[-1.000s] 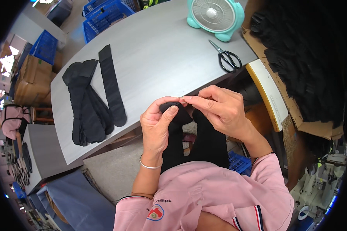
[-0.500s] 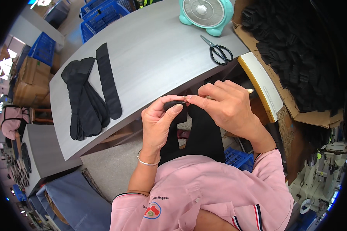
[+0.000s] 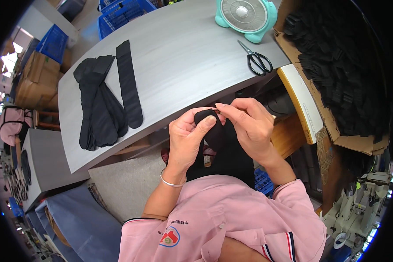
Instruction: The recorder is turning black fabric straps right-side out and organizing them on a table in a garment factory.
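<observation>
My left hand (image 3: pixel 184 137) pinches a black fabric strip (image 3: pixel 214 136) between thumb and fingers, its rounded end turned up and the rest hanging over my lap. My right hand (image 3: pixel 254 131) meets it at the strip's upper edge, thumb and forefinger pressed together. A thin tool with a pale end (image 3: pixel 274 117) seems to run through the right hand; most of it is hidden by the fingers. On the grey table lie a fanned pile of black strips (image 3: pixel 101 107) and, beside it, a single black strip (image 3: pixel 130 87).
Black-handled scissors (image 3: pixel 258 64) lie at the right end of the table (image 3: pixel 174 56), below a turquoise fan (image 3: pixel 244 15). A cardboard box (image 3: pixel 312 74) full of black pieces stands to the right. Blue crates (image 3: pixel 118 19) are beyond the table; another person (image 3: pixel 15 124) is at far left.
The black strip has turned so more of its rounded end and hanging length shows. My right hand has tilted more upright and moved slightly down. The whole view has shifted a little.
</observation>
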Demonstrator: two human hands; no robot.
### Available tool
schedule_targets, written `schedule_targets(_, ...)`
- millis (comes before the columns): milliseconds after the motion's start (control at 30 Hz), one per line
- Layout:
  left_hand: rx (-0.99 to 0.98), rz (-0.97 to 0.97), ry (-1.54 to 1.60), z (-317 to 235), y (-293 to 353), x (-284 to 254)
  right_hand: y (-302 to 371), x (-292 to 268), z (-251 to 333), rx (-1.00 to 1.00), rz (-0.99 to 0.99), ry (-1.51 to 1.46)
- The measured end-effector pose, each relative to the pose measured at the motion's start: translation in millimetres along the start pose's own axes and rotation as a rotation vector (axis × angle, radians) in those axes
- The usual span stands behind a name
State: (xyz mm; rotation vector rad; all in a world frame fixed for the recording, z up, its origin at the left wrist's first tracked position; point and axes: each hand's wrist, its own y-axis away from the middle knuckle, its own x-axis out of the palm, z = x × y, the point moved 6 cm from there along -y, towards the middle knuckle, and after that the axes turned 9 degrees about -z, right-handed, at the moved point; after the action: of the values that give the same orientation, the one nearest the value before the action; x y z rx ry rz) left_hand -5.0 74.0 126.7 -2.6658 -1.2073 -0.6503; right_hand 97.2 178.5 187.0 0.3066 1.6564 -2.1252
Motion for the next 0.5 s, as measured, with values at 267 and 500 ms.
schedule_targets(267,-0.009,-0.079,-0.014,-7.6,-10.2,-9.9,-6.6,8.2,-4.6,0.002,0.03,-0.005)
schedule_targets(500,-0.018,-0.116,0.031,-2.9,-12.6,-16.0,-3.5,4.2,-10.6,0.161,0.034,-0.131)
